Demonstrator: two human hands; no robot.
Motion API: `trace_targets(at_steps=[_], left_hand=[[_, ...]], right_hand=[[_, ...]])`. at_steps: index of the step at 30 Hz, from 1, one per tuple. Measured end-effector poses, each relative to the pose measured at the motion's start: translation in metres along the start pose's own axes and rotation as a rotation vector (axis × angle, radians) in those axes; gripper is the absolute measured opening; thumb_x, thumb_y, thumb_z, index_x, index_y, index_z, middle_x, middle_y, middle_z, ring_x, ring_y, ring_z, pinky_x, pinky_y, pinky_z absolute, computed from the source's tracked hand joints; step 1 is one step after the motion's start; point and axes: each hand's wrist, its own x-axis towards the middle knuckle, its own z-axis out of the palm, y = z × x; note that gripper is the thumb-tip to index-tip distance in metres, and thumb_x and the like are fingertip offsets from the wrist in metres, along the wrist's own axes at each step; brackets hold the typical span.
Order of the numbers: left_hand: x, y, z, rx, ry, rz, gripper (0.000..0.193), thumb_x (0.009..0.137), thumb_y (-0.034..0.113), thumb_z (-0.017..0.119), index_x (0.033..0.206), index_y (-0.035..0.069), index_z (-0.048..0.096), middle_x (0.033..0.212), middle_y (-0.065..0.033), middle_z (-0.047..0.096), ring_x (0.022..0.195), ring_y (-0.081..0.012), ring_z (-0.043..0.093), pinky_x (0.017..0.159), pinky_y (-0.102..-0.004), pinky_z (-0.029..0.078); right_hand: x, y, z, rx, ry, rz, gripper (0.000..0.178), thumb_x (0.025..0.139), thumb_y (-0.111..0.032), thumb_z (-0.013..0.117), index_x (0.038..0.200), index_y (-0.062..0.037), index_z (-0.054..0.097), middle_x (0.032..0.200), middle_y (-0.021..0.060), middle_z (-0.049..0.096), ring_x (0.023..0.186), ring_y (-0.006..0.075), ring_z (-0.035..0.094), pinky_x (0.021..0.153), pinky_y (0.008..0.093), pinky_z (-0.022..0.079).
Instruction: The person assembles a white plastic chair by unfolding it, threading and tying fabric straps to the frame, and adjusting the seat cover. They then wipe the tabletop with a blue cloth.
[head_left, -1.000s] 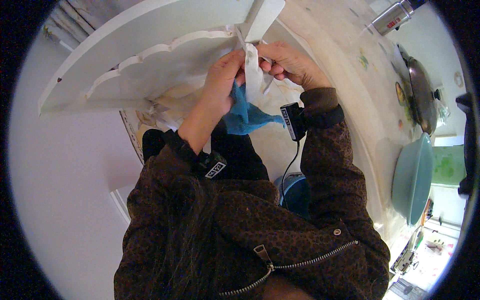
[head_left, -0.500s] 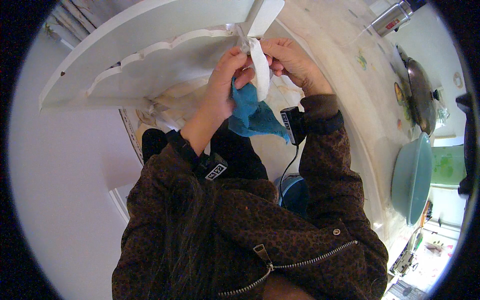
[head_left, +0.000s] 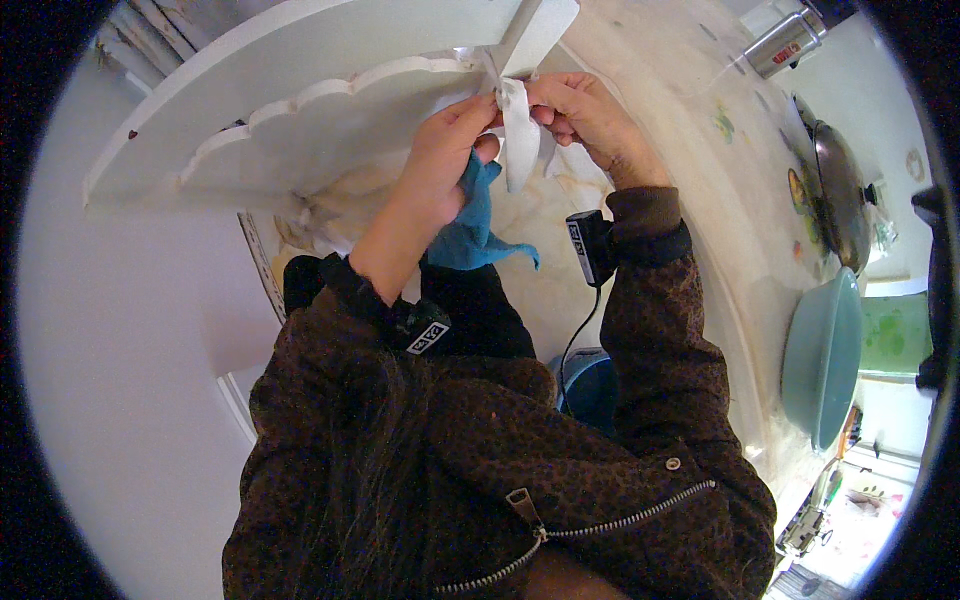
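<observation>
the left hand (head_left: 435,160) keeps thumb and finger narrow at the top of a white strip (head_left: 520,145), with a blue cloth (head_left: 465,230) held in its lower fingers and hanging below. the right hand (head_left: 590,120) curls its fingers narrow against the strip's other side; i cannot tell whether they grip it. the strip hangs between both hands, beneath a white post (head_left: 532,42).

- I see a plain, pale wall (head_left: 130,350) filling the left of my view.
- Below, I make out a cream, marbled floor (head_left: 365,190).
- A cream tabletop (head_left: 685,120) with coloured motifs curves along my right.
- Bright light (head_left: 875,515) washes out my lower right.
</observation>
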Motion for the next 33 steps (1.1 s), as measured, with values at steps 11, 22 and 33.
trace_targets(at_steps=[11, 22, 33], left_hand=[[0.001, 0.000, -0.001, 0.002, -0.051, 0.029, 0.020, 0.086, 0.025, 0.055, 0.089, 0.006, 0.059, 0.062, 0.0041, 0.048, 0.052, -0.0033, 0.036, 0.047, -0.0181, 0.027], [-0.008, -0.001, 0.007, -0.128, 0.090, 0.018, 0.019, 0.087, 0.024, 0.050, 0.084, 0.006, 0.057, 0.063, 0.0039, 0.047, 0.054, -0.0045, 0.039, 0.049, -0.0191, 0.031], [-0.006, 0.018, -0.012, -0.433, -0.210, 0.014, 0.016, 0.085, 0.020, 0.054, 0.095, 0.007, 0.050, 0.070, 0.0022, 0.047, 0.049, -0.0042, 0.036, 0.044, -0.0189, 0.029]], right_hand=[[-0.004, -0.004, 0.004, -0.033, 0.041, 0.043, 0.026, 0.078, -0.033, 0.061, 0.068, -0.0099, 0.061, 0.059, -0.0051, 0.051, 0.048, 0.0040, 0.043, 0.042, 0.0187, 0.033], [-0.003, 0.001, 0.004, 0.012, 0.006, 0.005, 0.034, 0.079, -0.042, 0.064, 0.075, -0.0078, 0.065, 0.059, -0.0066, 0.052, 0.048, 0.0023, 0.042, 0.043, 0.0182, 0.031], [-0.005, 0.001, 0.002, 0.026, 0.041, -0.057, 0.028, 0.083, -0.036, 0.060, 0.074, -0.0092, 0.061, 0.060, -0.0075, 0.048, 0.048, 0.0007, 0.038, 0.042, 0.0149, 0.029]])
